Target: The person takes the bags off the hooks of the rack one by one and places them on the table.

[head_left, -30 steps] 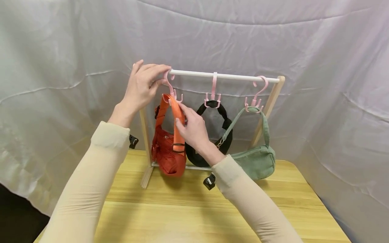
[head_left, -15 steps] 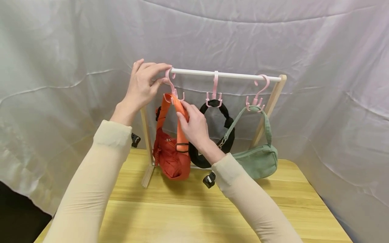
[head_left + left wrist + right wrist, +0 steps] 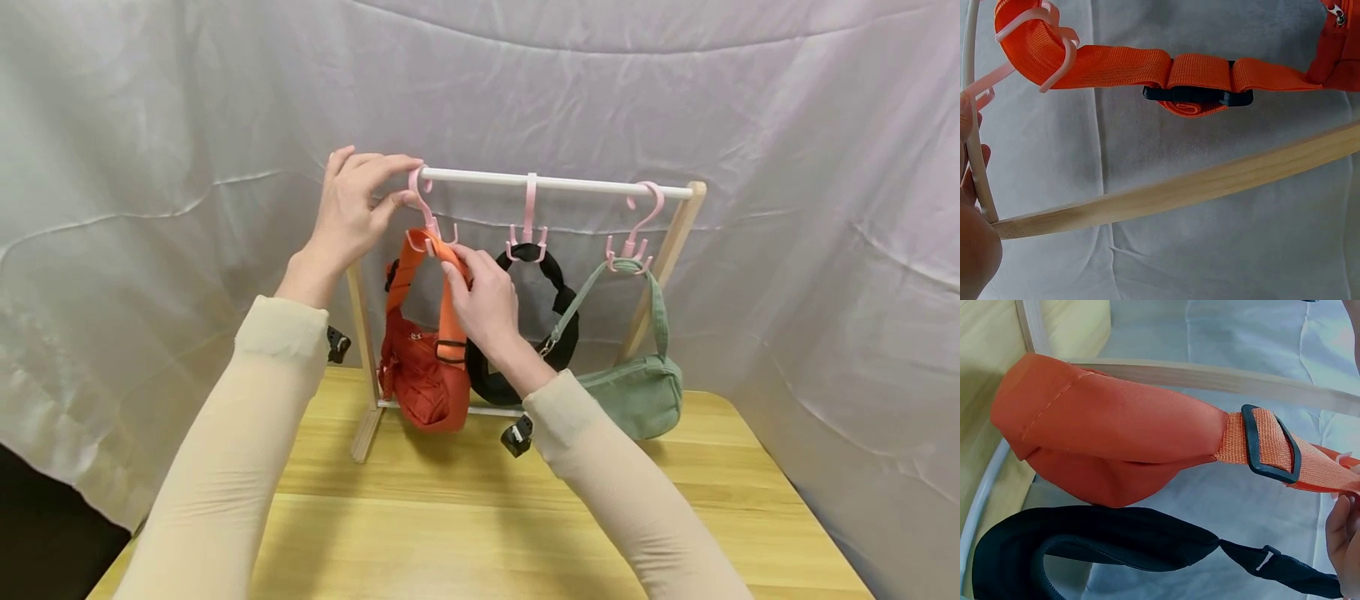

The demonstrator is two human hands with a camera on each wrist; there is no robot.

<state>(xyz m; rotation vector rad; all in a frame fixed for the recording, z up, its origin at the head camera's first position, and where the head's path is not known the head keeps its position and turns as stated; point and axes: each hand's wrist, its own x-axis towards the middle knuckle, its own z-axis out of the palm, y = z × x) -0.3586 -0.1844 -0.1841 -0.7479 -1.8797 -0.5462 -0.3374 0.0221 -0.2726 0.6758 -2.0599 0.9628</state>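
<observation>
At the left end of the white rail (image 3: 480, 177), my left hand (image 3: 348, 208) holds the stem of a pink hook hanger (image 3: 420, 200) between thumb and fingers. An orange strap (image 3: 452, 321) loops over that hanger's lower prongs, as the left wrist view confirms with the prongs around the webbing (image 3: 1110, 65). My right hand (image 3: 487, 300) pinches the strap's front side just below the prongs. From the strap hangs a red bag (image 3: 431, 392); its black slider buckle (image 3: 1272, 444) shows in the right wrist view.
A black bag (image 3: 491, 379) hangs from the middle pink hanger (image 3: 530, 212), partly behind my right hand. A green bag (image 3: 637, 400) hangs from the right hanger (image 3: 648, 208). The rack's wooden legs (image 3: 667, 267) stand on a wooden table (image 3: 420, 533) before a grey curtain (image 3: 600, 100).
My right hand has shifted slightly right and up, with the strap's front side in its pinch. The red bag has moved a little to the right. My left hand stays at the hanger.
</observation>
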